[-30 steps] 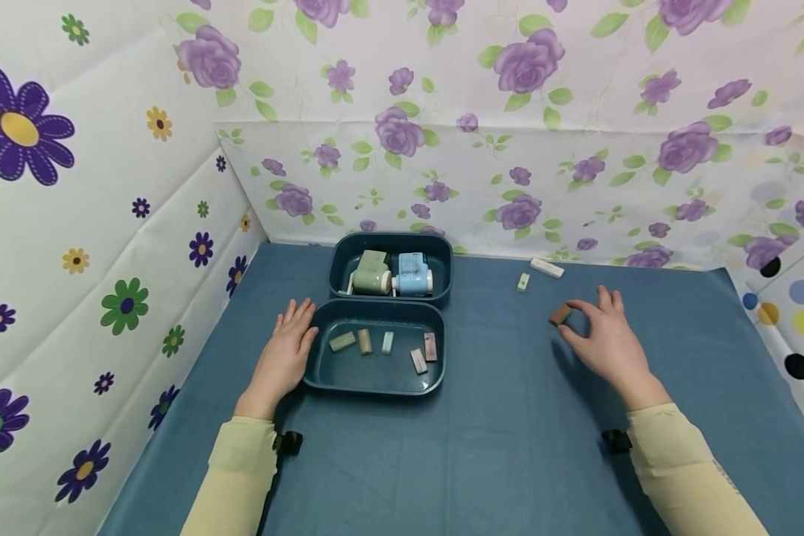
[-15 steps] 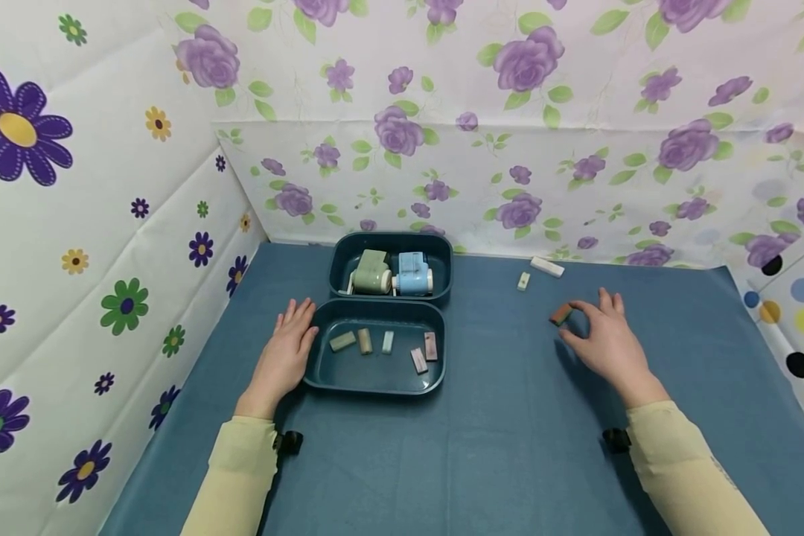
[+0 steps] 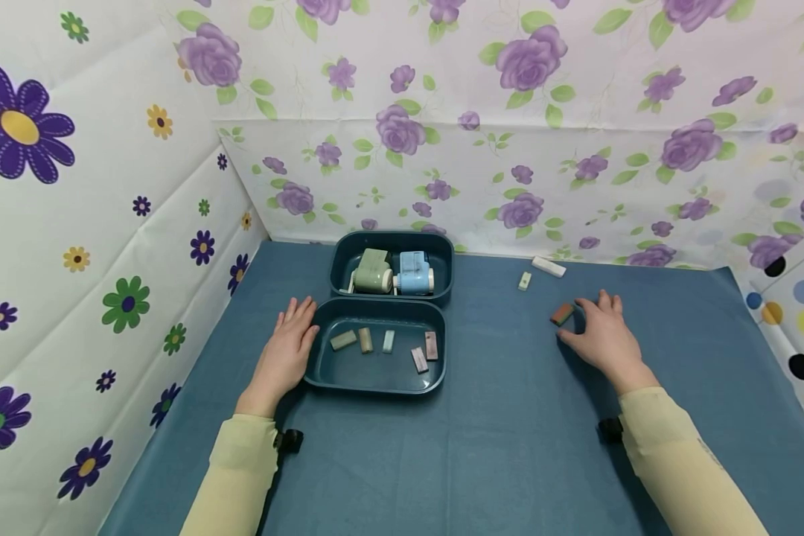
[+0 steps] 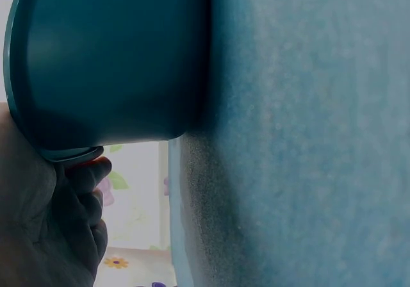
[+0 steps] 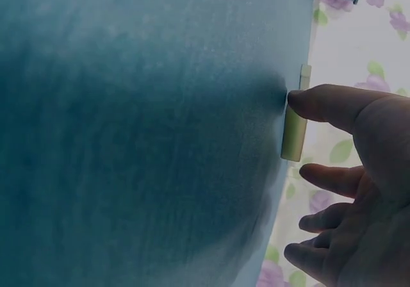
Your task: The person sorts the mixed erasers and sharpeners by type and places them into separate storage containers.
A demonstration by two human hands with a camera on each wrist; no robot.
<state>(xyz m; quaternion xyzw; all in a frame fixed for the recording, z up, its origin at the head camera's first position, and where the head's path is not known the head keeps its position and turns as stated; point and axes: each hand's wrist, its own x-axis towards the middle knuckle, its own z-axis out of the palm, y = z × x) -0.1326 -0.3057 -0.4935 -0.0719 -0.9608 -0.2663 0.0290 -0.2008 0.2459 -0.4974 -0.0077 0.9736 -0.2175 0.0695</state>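
Fingers of our right hand (image 3: 603, 339) lie loosely spread on the blue cloth (image 3: 509, 447), the index tip touching or all but touching the small reddish-brown block (image 3: 562, 313) and nothing yet pinched; in the right wrist view a fingertip (image 5: 301, 100) presses down at the cloth beside a pale oblong piece, and we cannot tell there whether it bears on the block itself. Our left hand (image 3: 284, 356) rests flat and relaxed against the left wall of the near teal tray (image 3: 375, 383), fingers straight, steadying it without gripping. The block lies on the cloth to the right of the trays, well apart from them, with a tiny pale piece (image 3: 524, 281) and a white stick (image 3: 548, 266) further back by the flowered wall. We judge the block to be very light, stiff, and likely rubbery, much like the five small pieces (image 3: 388, 341) lying in the near tray, so it should neither bend nor break, though it is small enough to skid or flip on the fabric if nudged from one side only. We would take it by its two long sides between thumb and index finger, low down near the cloth, with gentle pressure. The far tray (image 3: 391, 242) holds a green roller (image 3: 373, 272) and a blue roller (image 3: 414, 274) side by side.
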